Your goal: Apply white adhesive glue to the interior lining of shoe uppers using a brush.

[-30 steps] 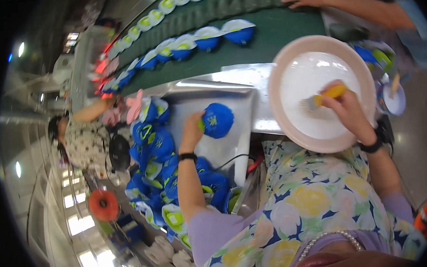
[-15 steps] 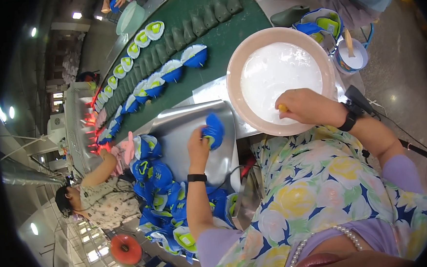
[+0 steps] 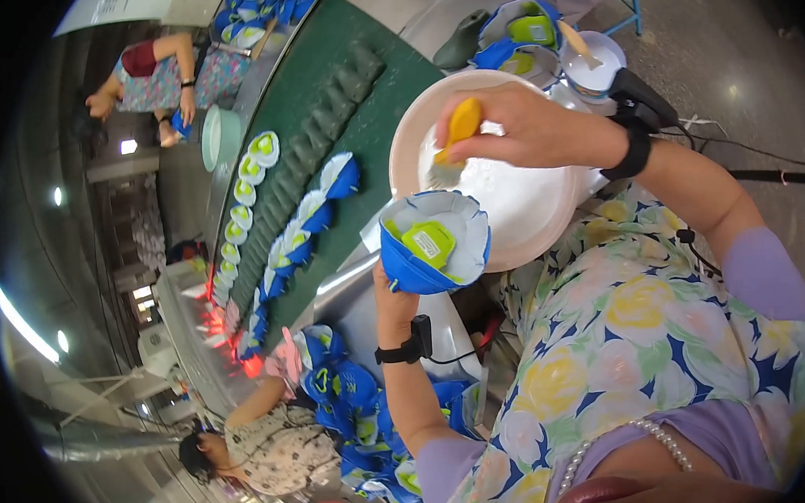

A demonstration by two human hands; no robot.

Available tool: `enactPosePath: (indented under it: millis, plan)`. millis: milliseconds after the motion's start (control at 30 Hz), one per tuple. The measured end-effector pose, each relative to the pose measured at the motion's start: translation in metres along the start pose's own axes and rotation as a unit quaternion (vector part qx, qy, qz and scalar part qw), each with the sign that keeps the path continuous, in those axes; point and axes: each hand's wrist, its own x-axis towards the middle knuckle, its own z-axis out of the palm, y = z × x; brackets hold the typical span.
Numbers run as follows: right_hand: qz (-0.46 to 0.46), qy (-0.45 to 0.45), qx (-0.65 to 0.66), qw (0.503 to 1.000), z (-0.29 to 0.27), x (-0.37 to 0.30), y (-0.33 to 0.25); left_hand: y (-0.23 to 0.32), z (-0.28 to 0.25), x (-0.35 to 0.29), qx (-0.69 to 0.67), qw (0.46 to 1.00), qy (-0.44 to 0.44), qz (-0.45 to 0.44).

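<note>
Shoe upper (image 3: 432,244) partly hides left grip (image 3: 393,298) clasping it; right grip (image 3: 524,130) pinches yellow brush (image 3: 465,123).

The right hand (image 3: 529,128) no longer dips low over the basin (image 3: 404,164); it is raised at upper centre, the brush (image 3: 460,128) angled bristles-down near the upper (image 3: 434,240). The left hand (image 3: 392,295) has brought that upper from over the tray (image 3: 359,298) to mid-frame, its green-patched inside now showing. A co-worker's torso (image 3: 148,78) appears upper left.
</note>
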Motion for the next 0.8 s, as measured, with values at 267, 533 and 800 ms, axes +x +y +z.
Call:
enactPosePath:
  millis: [267, 533, 800]
  plan:
    - [0.027, 0.07, -0.101, 0.992, -0.004, -0.01, 0.0, -0.018, 0.025, 0.011, 0.011, 0.986, 0.052, 0.158]
    - [0.212, 0.159, 0.022, 0.964, 0.02, -0.03, 0.002, -0.008, 0.067, 0.023, 0.188, 0.908, 0.182, 0.327]
    - [0.099, 0.061, -0.037, 0.993, -0.002, -0.029, -0.003, 0.008, 0.058, 0.023, 0.481, 0.788, 0.175, 0.343]
